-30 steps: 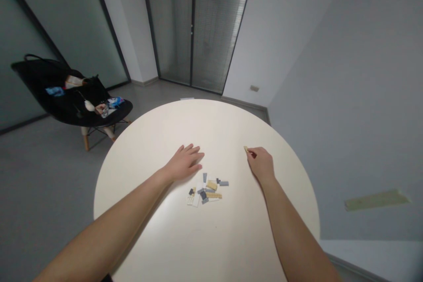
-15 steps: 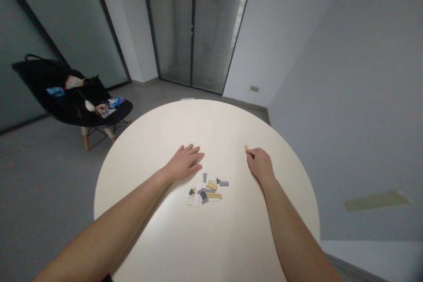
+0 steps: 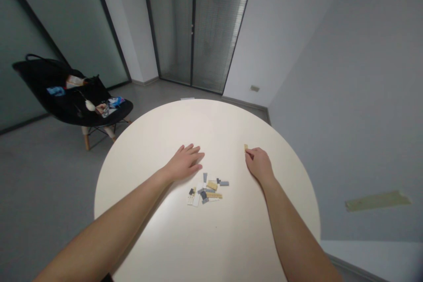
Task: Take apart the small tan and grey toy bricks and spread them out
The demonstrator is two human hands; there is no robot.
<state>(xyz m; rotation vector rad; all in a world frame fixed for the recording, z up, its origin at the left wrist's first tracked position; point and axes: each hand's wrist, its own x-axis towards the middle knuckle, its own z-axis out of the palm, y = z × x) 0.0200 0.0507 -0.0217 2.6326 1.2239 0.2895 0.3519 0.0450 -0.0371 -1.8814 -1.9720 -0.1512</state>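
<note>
My left hand [image 3: 185, 163] lies flat on the round white table [image 3: 211, 251], fingers spread, just up and left of a loose cluster of small pieces. In that cluster are a tan piece [image 3: 212, 185], a long tan strip [image 3: 214, 195], a dark grey piece [image 3: 203, 194], a grey piece [image 3: 224, 183] at the right, a white piece [image 3: 196, 199] and several others. To the right of them, my right hand [image 3: 259, 163] pinches a small tan piece [image 3: 246, 146] between thumb and finger, at the tabletop; its lower end is hidden by the fingertips.
A black chair [image 3: 66, 110] with a dark bag and colourful packets stands beyond the table at the left. Glass doors [image 3: 191, 31] are behind the table. The wall at the right carries a strip of tape [image 3: 378, 201].
My right hand has shifted very slightly left with the small tan piece. My left hand and the cluster of pieces have not moved.
</note>
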